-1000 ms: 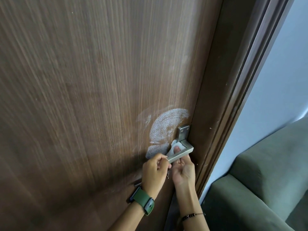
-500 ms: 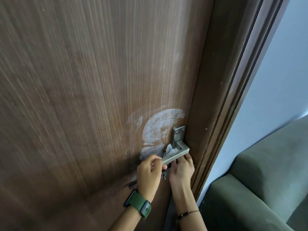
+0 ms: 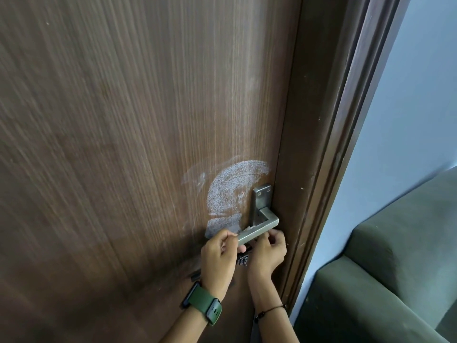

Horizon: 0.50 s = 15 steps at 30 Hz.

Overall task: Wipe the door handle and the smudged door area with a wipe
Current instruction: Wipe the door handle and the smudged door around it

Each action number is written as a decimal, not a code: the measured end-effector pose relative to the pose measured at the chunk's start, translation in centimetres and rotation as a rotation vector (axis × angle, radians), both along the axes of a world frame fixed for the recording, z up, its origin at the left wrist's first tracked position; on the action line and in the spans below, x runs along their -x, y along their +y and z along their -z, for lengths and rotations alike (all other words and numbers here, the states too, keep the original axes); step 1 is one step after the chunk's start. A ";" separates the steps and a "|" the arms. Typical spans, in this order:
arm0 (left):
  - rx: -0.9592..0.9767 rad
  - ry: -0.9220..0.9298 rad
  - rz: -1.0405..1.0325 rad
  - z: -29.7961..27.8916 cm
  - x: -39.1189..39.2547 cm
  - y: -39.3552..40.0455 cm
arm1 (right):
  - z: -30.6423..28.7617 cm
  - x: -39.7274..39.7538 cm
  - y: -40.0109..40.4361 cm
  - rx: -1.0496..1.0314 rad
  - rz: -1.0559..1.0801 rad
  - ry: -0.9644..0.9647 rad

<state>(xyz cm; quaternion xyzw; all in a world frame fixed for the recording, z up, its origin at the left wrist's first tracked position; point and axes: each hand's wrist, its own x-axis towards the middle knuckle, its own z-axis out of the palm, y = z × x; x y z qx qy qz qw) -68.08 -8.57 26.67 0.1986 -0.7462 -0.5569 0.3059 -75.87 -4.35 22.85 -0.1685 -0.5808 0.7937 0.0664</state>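
Note:
A brushed-metal lever handle (image 3: 262, 228) on its upright plate sits near the right edge of the dark wooden door (image 3: 138, 134). A whitish powdery smudge (image 3: 231, 191) spreads on the door just left of the plate. My left hand (image 3: 220, 253) pinches the lever's free end, with a sliver of white wipe (image 3: 248, 229) showing on top of the lever by my fingers. Under the lever near its bend, my right hand (image 3: 268, 253) has its fingers curled; what it holds is hidden.
The brown door frame (image 3: 329, 149) runs down the right of the door. Beyond it is a pale wall (image 3: 405, 125) and a dark green sofa (image 3: 385, 280) at lower right. A key or latch part (image 3: 242, 261) sits below the handle between my hands.
The wipe, bunched at the lever's bend a second ago, has slid along the lever toward its free end; only a sliver shows. Both hands shifted slightly along the handle.

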 end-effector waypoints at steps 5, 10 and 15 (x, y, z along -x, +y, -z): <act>-0.014 0.000 -0.009 0.2 0.0 -0.1 | -0.2 -1.1 -0.3 0.048 -0.164 0.033; -0.019 0.013 -0.005 0.4 0.0 -0.1 | -0.2 -1.3 -0.2 -0.053 -0.094 -0.022; -0.017 0.027 -0.011 0.3 -0.1 -0.1 | -1.4 -0.5 0.7 0.178 -0.021 0.083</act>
